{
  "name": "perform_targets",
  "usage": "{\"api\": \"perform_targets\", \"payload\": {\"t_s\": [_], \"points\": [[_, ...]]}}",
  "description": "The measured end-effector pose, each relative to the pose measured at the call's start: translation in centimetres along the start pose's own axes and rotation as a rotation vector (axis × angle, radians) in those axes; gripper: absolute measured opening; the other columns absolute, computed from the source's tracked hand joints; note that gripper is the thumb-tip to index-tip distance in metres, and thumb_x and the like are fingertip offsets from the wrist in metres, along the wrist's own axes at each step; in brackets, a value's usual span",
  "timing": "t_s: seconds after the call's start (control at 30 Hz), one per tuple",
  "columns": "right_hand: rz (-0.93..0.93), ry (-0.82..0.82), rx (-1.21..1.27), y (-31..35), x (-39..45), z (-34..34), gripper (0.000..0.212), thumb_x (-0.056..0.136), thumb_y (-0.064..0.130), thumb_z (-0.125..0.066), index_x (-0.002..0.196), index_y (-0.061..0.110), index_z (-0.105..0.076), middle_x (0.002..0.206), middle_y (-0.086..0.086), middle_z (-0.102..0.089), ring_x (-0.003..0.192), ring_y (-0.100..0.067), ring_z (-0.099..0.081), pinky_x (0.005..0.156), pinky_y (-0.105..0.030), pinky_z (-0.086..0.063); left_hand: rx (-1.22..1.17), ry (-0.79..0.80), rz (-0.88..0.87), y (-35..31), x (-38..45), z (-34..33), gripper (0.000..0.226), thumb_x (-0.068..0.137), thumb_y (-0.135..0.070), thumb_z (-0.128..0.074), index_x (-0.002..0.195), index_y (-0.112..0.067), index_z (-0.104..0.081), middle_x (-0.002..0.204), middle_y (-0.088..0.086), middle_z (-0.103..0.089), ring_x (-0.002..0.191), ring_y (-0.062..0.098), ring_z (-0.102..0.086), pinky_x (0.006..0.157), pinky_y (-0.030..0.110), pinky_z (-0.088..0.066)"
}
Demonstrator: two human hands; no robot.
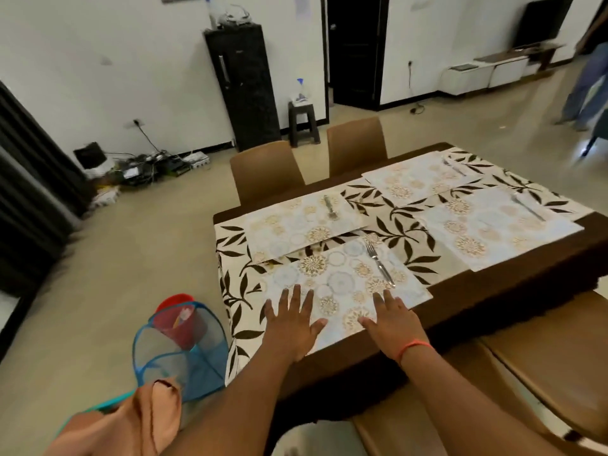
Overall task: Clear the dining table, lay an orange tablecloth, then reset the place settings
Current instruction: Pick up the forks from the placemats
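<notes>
Head view: we are pressing both hands flat on the nearest placemat [345, 284].

Our left hand [292, 320] and right hand [393, 324] are lying with fingers straight and spread apart. A fork [380, 263] is resting on that placemat beyond our right hand; the worktop [513, 284] is carrying three more placemats beyond it.

We see a shiny metal fork [380, 263] on a smooth, faintly glossy placemat [345, 284]. Under it lies a matt leaf-print cloth [401, 232]. The near-left hamper [177, 360] is sheer blue mesh, with soft peach cloth [131, 419] beside it. The far chairs [266, 171] look smooth brown.
</notes>
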State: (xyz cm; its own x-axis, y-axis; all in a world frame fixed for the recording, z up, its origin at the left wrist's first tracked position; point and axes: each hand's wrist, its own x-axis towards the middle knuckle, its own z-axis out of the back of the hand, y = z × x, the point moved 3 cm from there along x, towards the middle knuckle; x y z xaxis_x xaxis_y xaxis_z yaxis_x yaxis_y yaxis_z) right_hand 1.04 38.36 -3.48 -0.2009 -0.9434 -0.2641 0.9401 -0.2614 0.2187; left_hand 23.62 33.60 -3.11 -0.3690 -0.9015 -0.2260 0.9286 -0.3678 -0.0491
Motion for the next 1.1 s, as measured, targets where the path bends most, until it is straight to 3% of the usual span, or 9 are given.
{"api": "perform_targets", "payload": {"t_s": [0.3,0.47,0.6,0.8,0.93,1.1], "points": [[-0.098,0.096,0.014,3.4,10.7,-1.6,0.079,0.096,0.067,-0.028,0.158,0.022,-0.008,0.166,-0.003,-0.002,0.152,-0.027,-0.009,0.119,-0.05,-0.022,-0.004,0.015,-0.066,6.3,11.1,-2.3,0.085,0.085,-0.074,0.009,0.159,-0.031,0.009,0.168,0.003,0.011,0.154,0.03,0.007,0.118,0.062,0.004],[-0.164,0.106,0.075,5.6,15.1,-1.3,0.079,0.097,0.066,-0.029,0.158,0.02,-0.009,0.166,-0.004,-0.004,0.152,-0.027,-0.01,0.12,-0.05,-0.021,0.007,0.043,-0.091,9.5,16.9,-2.9,0.078,0.093,-0.072,-0.003,0.159,-0.031,0.006,0.168,0.004,0.007,0.155,0.03,0.004,0.118,0.061,0.0],[-0.214,0.139,0.03,5.4,16.0,-2.4,0.078,0.096,0.066,-0.031,0.157,0.02,-0.013,0.165,-0.005,-0.01,0.151,-0.028,-0.015,0.118,-0.05,-0.026,0.008,0.068,-0.134,8.8,19.0,-4.1,0.085,0.086,-0.073,0.008,0.159,-0.031,0.005,0.168,0.003,0.007,0.155,0.028,0.003,0.119,0.061,-0.002],[-0.254,0.155,0.0,3.1,18.7,-2.7,0.075,0.096,0.064,-0.035,0.153,0.017,-0.024,0.16,-0.006,-0.028,0.146,-0.028,-0.029,0.115,-0.047,-0.033,-0.016,0.122,-0.152,7.3,21.8,-6.2,0.077,0.095,-0.071,-0.008,0.159,-0.031,0.004,0.168,0.003,0.007,0.155,0.028,0.004,0.119,0.06,0.001],[-0.271,0.142,0.002,1.7,20.6,-2.7,0.063,0.096,0.058,-0.042,0.143,0.016,-0.038,0.148,-0.007,-0.044,0.134,-0.029,-0.044,0.106,-0.047,-0.043,-0.023,0.144,-0.128,6.8,23.5,-6.5,0.084,0.087,-0.073,0.006,0.159,-0.03,0.005,0.169,0.003,0.007,0.155,0.027,0.008,0.119,0.06,0.002],[-0.299,0.097,-0.044,-0.5,23.8,-2.0,0.054,0.099,0.045,-0.046,0.142,0.015,-0.038,0.143,-0.01,-0.044,0.126,-0.03,-0.047,0.101,-0.044,-0.045,-0.061,0.173,-0.106,5.0,25.5,-6.6,0.076,0.097,-0.069,-0.01,0.159,-0.03,0.009,0.168,0.004,0.011,0.154,0.028,0.011,0.12,0.059,0.006]]}}
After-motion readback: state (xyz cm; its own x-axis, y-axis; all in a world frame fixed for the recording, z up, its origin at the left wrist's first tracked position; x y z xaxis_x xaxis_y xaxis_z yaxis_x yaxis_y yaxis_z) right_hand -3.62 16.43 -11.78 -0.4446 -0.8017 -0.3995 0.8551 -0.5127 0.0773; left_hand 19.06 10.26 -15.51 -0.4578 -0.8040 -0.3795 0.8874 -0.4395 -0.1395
